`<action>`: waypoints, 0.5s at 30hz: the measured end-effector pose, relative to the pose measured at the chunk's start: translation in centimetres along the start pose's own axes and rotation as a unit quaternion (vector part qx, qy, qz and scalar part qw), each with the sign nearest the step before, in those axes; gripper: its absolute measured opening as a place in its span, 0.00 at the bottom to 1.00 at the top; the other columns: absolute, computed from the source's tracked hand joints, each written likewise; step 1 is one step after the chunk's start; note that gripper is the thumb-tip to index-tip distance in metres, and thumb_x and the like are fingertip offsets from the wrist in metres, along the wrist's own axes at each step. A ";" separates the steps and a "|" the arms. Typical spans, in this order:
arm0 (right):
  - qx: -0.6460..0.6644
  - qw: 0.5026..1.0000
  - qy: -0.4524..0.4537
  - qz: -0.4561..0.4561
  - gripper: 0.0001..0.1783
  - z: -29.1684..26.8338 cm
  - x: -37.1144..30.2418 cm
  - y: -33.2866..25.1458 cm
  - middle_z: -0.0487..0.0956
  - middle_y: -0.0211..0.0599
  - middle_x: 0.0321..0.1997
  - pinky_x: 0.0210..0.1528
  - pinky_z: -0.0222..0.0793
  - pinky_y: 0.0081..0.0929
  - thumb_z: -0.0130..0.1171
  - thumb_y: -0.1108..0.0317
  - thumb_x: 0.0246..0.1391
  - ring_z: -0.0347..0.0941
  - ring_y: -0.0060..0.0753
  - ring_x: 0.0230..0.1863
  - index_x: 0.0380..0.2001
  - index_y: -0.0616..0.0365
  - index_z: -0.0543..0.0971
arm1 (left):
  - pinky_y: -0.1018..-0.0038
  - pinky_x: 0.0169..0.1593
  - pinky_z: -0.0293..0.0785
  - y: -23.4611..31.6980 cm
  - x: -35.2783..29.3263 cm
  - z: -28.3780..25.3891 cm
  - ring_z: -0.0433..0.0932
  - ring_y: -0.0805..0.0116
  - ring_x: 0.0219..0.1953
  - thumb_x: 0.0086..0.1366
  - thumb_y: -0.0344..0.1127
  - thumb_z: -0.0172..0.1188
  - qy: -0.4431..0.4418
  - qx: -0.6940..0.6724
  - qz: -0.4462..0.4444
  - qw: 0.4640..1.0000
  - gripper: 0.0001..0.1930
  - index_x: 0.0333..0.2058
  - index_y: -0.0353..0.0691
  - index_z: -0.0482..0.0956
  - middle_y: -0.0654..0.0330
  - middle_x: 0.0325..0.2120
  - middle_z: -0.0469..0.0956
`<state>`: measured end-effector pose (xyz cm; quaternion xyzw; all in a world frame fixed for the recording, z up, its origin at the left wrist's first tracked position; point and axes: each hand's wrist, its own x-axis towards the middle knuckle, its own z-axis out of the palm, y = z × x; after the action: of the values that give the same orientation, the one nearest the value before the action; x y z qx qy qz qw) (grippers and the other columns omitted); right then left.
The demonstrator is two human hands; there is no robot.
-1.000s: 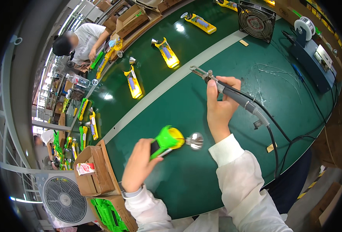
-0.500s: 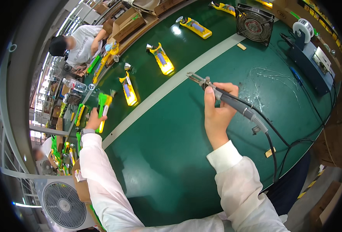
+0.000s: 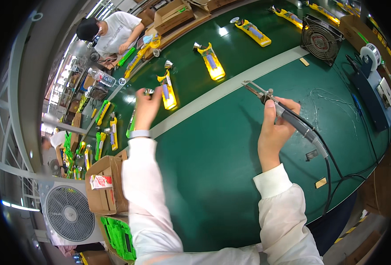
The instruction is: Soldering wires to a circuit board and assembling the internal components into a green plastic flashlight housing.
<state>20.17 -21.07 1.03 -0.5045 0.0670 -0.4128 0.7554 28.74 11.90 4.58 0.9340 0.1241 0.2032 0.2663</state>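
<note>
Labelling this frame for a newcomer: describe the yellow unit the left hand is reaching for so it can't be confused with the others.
Start at the pale stripe running along the green conveyor belt. On its far side lies a row of yellow flashlight housings; the one meant is nearest the left hand, just right of its fingertips. Unlike the next housing up the belt, it lies closest to the person.

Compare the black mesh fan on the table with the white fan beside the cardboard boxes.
The black fan is small, square-framed and stands on the green table; the white fan is far bigger, round-grilled, and sits off the table by the cardboard box. The black one is at the far right, the white one near left. Both have wire grilles.
</note>
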 end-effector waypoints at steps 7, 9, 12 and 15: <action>0.001 1.000 -0.010 -0.001 0.13 -0.2 0.1 0.2 0.73 0.31 0.36 0.32 0.65 0.15 0.64 0.69 0.57 0.68 0.15 0.30 0.39 0.63 0.72 | 0.53 0.56 0.69 3.6 -3.7 7.2 0.74 0.34 0.49 0.52 0.43 0.68 0.054 0.179 -0.050 0.981 0.46 0.61 0.22 0.53 0.28 0.46 0.72; 0.002 1.000 -0.010 -0.005 0.13 -0.2 0.1 0.3 0.74 0.32 0.36 0.33 0.65 0.15 0.64 0.69 0.57 0.69 0.16 0.31 0.39 0.63 0.72 | 0.52 0.56 0.68 2.6 -3.7 6.8 0.74 0.35 0.49 0.52 0.39 0.67 0.101 0.121 -0.052 0.986 0.42 0.60 0.22 0.56 0.30 0.46 0.72; 0.002 1.000 -0.011 -0.007 0.13 -0.3 0.2 0.5 0.75 0.33 0.37 0.34 0.66 0.16 0.64 0.70 0.57 0.71 0.17 0.33 0.39 0.63 0.72 | 0.52 0.57 0.67 1.2 -4.8 5.2 0.72 0.38 0.52 0.54 0.34 0.65 0.157 0.028 -0.028 0.987 0.36 0.57 0.22 0.60 0.34 0.48 0.71; -0.002 1.000 -0.014 0.003 0.12 -0.5 0.2 0.7 0.76 0.34 0.37 0.35 0.68 0.16 0.63 0.70 0.58 0.72 0.18 0.34 0.39 0.64 0.72 | 0.58 0.57 0.67 0.9 -9.5 2.8 0.73 0.43 0.50 0.55 0.33 0.65 0.176 0.072 0.038 0.981 0.36 0.58 0.24 0.59 0.39 0.46 0.74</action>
<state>20.41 -21.48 0.29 -0.5115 0.0585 -0.4031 0.7566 21.67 6.71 -0.08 0.9045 0.1473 0.3651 0.1641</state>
